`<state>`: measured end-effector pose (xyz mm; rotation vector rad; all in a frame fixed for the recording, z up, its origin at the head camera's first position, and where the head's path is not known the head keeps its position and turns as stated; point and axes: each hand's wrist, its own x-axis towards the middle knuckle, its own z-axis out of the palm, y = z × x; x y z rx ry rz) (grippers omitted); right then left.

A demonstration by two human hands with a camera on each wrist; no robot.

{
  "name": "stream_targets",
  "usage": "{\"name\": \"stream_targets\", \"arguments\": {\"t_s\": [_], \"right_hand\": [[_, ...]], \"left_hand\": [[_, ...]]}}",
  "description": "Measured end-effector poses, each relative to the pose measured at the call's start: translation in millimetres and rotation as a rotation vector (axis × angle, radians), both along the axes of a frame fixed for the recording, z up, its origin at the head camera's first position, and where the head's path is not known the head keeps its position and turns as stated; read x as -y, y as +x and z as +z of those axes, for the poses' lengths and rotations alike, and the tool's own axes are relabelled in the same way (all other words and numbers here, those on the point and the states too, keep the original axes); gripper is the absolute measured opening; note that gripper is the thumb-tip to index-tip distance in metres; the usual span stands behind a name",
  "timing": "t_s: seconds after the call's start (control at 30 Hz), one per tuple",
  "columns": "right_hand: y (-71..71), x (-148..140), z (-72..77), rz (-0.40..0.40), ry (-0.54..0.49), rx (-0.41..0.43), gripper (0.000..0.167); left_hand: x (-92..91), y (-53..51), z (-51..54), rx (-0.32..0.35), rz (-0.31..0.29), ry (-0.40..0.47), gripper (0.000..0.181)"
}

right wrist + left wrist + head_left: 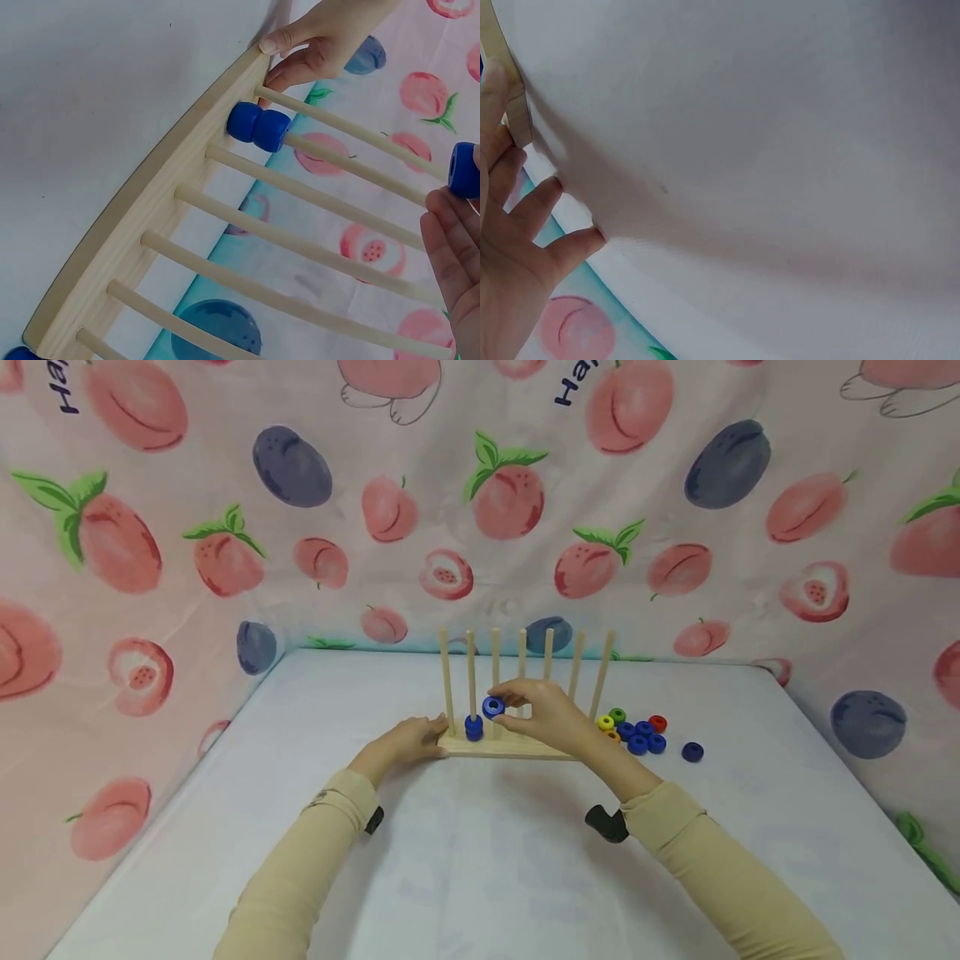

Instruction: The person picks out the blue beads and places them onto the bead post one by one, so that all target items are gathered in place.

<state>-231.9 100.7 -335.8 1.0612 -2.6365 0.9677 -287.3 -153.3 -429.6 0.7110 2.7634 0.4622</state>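
A wooden stand [510, 747] with a row of upright pegs rests on the table. My left hand [408, 740] grips its left end, the thumb on the near side and fingers behind, as the right wrist view shows. Two blue beads [257, 126] are stacked at the bottom of the second peg from the left. My right hand [543, 706] pinches another blue bead [463, 171] between thumb and fingers. In the head view this bead is held in front of the pegs, near the second and third, its hole towards the camera. The other pegs that show carry no beads.
Right of the stand lies a cluster of loose beads: blue [637, 744], red [657, 723], green [617, 715], yellow [605, 722] and orange. One blue bead [692, 752] lies apart, farther right. A fruit-patterned cloth [450, 485] hangs behind the white table [480, 860].
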Motion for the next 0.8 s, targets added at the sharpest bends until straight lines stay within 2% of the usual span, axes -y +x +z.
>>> {"name": "stream_targets", "arguments": {"t_s": [0.33, 0.6, 0.8], "right_hand": [[-10.0, 5, -7.3, -0.003, -0.115, -0.047, 0.036], [-13.9, 7, -4.6, 0.005, -0.124, -0.125, 0.033], [-13.7, 14, -1.4, 0.049, -0.137, -0.178, 0.032]], "left_hand": [[0.9, -2.6, -0.7, -0.001, 0.019, 0.009, 0.064], [-4.3, -6.0, -2.2, -0.020, -0.010, 0.039, 0.062], [0.3, -4.0, -4.2, -0.002, 0.026, 0.016, 0.064]]}}
